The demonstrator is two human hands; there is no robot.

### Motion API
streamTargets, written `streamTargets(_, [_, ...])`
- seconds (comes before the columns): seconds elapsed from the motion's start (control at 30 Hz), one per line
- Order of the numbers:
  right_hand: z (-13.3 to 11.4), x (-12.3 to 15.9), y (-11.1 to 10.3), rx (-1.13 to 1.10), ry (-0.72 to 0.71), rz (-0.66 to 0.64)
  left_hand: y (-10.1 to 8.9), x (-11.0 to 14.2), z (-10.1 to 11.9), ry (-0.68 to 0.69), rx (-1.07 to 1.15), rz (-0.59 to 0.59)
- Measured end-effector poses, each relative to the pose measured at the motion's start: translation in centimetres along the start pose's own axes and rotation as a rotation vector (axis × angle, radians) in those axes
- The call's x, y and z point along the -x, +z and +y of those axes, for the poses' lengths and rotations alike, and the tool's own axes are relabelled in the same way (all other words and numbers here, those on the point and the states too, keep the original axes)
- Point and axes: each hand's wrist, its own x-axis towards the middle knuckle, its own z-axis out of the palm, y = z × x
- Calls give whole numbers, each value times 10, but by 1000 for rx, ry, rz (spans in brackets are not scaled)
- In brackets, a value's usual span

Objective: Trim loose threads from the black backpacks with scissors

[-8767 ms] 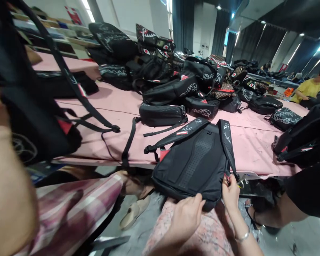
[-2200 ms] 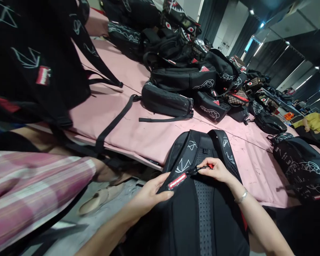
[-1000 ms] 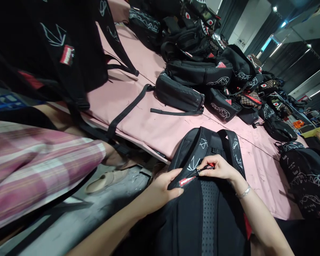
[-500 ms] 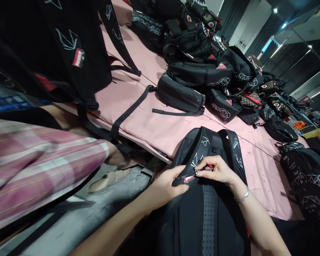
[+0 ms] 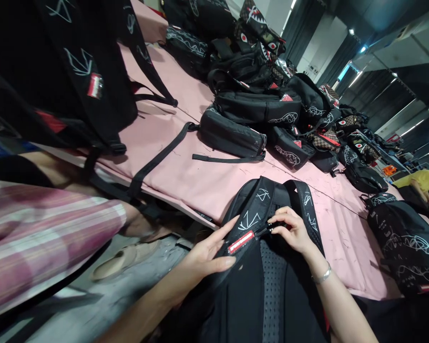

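A black backpack [image 5: 271,290] lies back-side up on my lap, its top resting on the edge of the pink table [image 5: 207,176]. My left hand [image 5: 209,252] holds the left shoulder strap [image 5: 252,221] from below, near its red label, fingers stretched along it. My right hand [image 5: 293,231] is pinched on a small black and red tool whose tip touches the strap beside the label. The right shoulder strap [image 5: 309,214] lies flat next to my right wrist, which wears a bracelet.
Several black backpacks [image 5: 257,107] with white and shark prints are piled across the table. Another backpack [image 5: 67,71] hangs at the upper left, held by a person in a pink plaid sleeve [image 5: 46,233]. One more backpack [image 5: 403,243] sits at right. A person in yellow [image 5: 420,181] sits far right.
My left hand's fingers have loosened and stretched along the strap, showing the red label fully. My right hand has curled tighter over the tool. The view has shifted slightly.
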Motion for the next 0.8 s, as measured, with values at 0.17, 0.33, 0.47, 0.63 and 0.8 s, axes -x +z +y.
streamTargets(0.17, [3, -6, 1, -33, -41, -45, -2, -3, -3, 12, 29, -32])
streamTargets(0.33, [2, -12, 2, -58, -69, -79, -4, -5, -3, -7, 66, -68])
streamTargets(0.47, [3, -13, 1, -45, -51, -92, -6, -5, -3, -3, 46, -48])
streamTargets(0.63, [3, -15, 3, -60, -52, -106, -5, -6, -2, 21, 12, -38])
streamTargets(0.8, [-5, -18, 8, -57, -90, -148, -5, -6, 1, 58, -46, -34])
